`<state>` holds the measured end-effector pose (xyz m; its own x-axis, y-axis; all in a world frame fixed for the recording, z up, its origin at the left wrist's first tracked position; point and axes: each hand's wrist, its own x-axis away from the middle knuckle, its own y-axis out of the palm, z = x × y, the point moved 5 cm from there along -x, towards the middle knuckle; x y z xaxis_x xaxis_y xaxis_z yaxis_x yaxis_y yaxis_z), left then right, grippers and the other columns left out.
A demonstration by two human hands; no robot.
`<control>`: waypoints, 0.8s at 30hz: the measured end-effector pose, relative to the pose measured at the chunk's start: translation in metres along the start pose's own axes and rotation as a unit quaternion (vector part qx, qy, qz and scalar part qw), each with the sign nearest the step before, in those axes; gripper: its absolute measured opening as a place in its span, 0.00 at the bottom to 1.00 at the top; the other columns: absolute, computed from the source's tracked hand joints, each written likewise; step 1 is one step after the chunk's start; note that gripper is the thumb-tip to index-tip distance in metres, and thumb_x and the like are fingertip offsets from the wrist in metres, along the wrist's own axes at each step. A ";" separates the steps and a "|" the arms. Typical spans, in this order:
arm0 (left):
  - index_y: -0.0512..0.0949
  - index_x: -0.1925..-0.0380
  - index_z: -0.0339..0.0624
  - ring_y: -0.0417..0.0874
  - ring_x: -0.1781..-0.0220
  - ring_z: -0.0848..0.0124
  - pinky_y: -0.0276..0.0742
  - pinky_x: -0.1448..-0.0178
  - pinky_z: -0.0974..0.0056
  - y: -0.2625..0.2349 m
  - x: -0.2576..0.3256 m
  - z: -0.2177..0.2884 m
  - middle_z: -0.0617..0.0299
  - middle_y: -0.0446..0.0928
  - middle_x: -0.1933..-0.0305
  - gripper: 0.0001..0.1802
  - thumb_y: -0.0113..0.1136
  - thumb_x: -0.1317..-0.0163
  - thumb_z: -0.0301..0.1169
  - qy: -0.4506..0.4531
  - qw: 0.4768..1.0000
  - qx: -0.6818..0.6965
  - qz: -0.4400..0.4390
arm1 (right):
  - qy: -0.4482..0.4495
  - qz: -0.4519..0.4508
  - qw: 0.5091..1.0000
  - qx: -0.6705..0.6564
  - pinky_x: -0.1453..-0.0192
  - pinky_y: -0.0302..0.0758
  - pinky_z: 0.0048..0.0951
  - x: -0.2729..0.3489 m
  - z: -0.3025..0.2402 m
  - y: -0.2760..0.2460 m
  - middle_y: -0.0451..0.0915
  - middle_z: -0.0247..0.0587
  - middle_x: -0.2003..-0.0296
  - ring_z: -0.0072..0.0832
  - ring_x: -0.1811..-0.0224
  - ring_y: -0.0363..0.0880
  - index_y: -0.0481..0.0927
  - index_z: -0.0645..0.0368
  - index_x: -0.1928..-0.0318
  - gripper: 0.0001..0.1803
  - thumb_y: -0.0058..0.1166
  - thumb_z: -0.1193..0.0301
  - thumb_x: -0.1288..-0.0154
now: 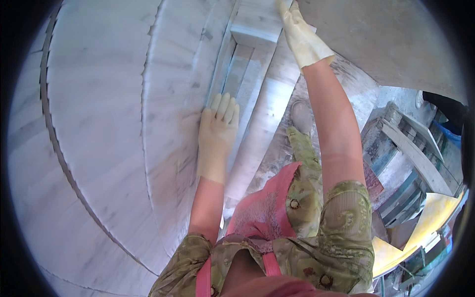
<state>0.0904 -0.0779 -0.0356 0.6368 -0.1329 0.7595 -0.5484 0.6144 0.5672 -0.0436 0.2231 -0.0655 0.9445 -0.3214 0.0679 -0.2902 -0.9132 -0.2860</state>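
I log, left to right: large stone slabs (pixel 99 123) leaning on edge at far left, my left hand (pixel 217 131) flat on the nearest slab's edge, narrow stone strips (pixel 257 114) just right of it, my right hand (pixel 299 32) farther ahead on a block (pixel 255 24), wooden pallets (pixel 410 153) at right.

Wooden pallet (pixel 410 148), yellow sheet (pixel 435 218)

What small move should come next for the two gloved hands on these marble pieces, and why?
Probably close the right hand around the end of the marble strip it reaches. The left hand lies flat and open against the slab edge, bracing only, so neither hand seems to have a grip yet.
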 end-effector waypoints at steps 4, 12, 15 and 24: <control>0.61 0.28 0.26 0.60 0.20 0.49 0.58 0.17 0.47 -0.003 -0.001 0.002 0.40 0.60 0.22 0.31 0.46 0.21 0.38 0.005 0.999 -0.028 0.015 | 0.014 0.074 0.997 0.034 0.27 0.66 0.40 0.036 0.018 -0.039 0.75 0.57 0.36 0.47 0.32 0.73 0.64 0.61 0.30 0.28 0.41 0.59 0.23; 0.58 0.27 0.24 0.59 0.20 0.48 0.57 0.17 0.48 -0.015 -0.004 0.007 0.37 0.57 0.22 0.33 0.47 0.22 0.39 -0.001 0.995 -0.088 -0.053 | 0.178 0.177 0.939 0.234 0.30 0.69 0.43 0.043 0.125 -0.069 0.75 0.61 0.38 0.51 0.36 0.75 0.61 0.61 0.31 0.26 0.42 0.66 0.26; 0.58 0.27 0.24 0.58 0.20 0.47 0.56 0.16 0.48 -0.018 -0.002 0.009 0.37 0.58 0.22 0.33 0.44 0.21 0.40 -0.016 0.993 -0.094 -0.070 | 0.147 0.149 0.968 0.135 0.27 0.65 0.44 0.007 0.110 -0.018 0.69 0.61 0.34 0.51 0.31 0.68 0.59 0.63 0.29 0.30 0.38 0.59 0.25; 0.57 0.26 0.26 0.57 0.19 0.49 0.56 0.16 0.49 -0.011 -0.005 0.007 0.42 0.58 0.21 0.32 0.35 0.18 0.43 -0.053 0.996 -0.074 -0.017 | 0.245 0.125 0.817 -0.507 0.19 0.51 0.45 0.062 0.020 0.014 0.52 0.62 0.22 0.50 0.18 0.50 0.53 0.68 0.23 0.48 0.30 0.37 0.24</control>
<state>0.0895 -0.0898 -0.0429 0.5886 -0.2315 0.7746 -0.4375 0.7144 0.5460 0.0139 0.1950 -0.0841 0.7332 -0.3651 0.5736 -0.6777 -0.4620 0.5721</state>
